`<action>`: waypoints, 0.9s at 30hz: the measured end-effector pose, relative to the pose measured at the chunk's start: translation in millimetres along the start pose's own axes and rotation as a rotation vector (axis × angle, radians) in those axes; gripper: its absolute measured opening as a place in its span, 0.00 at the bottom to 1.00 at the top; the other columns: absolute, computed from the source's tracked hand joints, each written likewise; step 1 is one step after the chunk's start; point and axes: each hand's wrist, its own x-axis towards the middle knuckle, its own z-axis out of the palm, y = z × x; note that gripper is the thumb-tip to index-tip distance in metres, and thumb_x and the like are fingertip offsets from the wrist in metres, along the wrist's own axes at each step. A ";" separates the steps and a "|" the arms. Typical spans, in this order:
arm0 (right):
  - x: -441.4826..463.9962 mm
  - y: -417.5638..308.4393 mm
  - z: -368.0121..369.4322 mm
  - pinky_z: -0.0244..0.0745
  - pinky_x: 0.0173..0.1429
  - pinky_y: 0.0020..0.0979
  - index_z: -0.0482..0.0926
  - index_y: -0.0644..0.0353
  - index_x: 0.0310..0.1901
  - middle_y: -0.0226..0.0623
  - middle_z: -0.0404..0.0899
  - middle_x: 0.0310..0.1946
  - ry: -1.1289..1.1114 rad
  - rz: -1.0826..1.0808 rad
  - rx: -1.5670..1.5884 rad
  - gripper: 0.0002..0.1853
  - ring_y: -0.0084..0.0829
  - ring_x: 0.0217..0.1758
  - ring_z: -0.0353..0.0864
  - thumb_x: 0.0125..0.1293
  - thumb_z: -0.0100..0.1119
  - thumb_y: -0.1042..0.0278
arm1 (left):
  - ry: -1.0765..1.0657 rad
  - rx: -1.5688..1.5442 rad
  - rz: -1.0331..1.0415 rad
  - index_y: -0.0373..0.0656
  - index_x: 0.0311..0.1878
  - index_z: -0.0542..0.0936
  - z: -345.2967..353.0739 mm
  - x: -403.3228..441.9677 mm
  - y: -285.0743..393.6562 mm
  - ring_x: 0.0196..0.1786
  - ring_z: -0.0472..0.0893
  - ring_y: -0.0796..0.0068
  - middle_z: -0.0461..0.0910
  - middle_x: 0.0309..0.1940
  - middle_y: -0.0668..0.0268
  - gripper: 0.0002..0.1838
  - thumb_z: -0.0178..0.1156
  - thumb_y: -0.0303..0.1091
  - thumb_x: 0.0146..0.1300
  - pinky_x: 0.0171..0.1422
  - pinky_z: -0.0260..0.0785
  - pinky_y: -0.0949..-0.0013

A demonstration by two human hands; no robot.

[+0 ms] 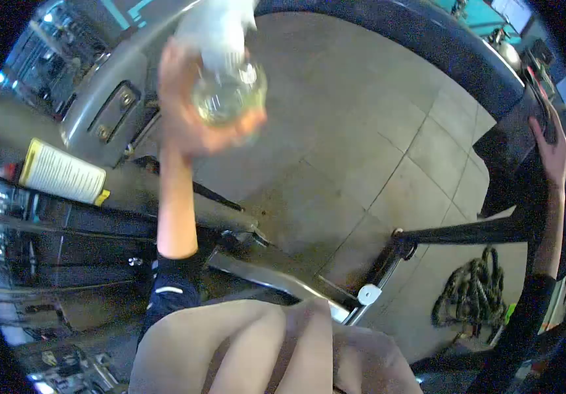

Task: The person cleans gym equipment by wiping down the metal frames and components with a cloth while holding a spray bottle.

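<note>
My left hand point(187, 121), blurred by motion, is wrapped round a clear spray bottle point(230, 95) with pale yellowish liquid inside. Its white spray head point(217, 29) reaches the top edge of the view, and the bottle is held up over the grey floor. Far to the right, my right hand point(554, 150) lies against a dark piece of equipment point(516, 138), thumb apart from the stretched fingers. Part of that hand blends into the dark surroundings, so its exact contact is hard to make out.
Grey tiles point(335, 111) cover the floor. A metal frame point(276, 279) with a white round cap point(369, 294) stands low in front of me. A dark coiled rope point(470, 292) lies at lower right. At left are a label plate point(63, 172) and a grey machine housing point(109, 105).
</note>
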 end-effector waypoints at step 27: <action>-20.5 -35.9 -11.3 0.74 0.52 0.28 0.74 0.44 0.58 0.30 0.79 0.51 -0.097 0.229 -0.260 0.28 0.27 0.51 0.80 0.56 0.66 0.51 | -0.425 0.344 -0.411 0.44 0.45 0.79 -2.1 139.1 -43.7 0.43 0.81 0.67 0.83 0.38 0.63 0.37 0.71 0.61 0.34 0.48 0.69 0.67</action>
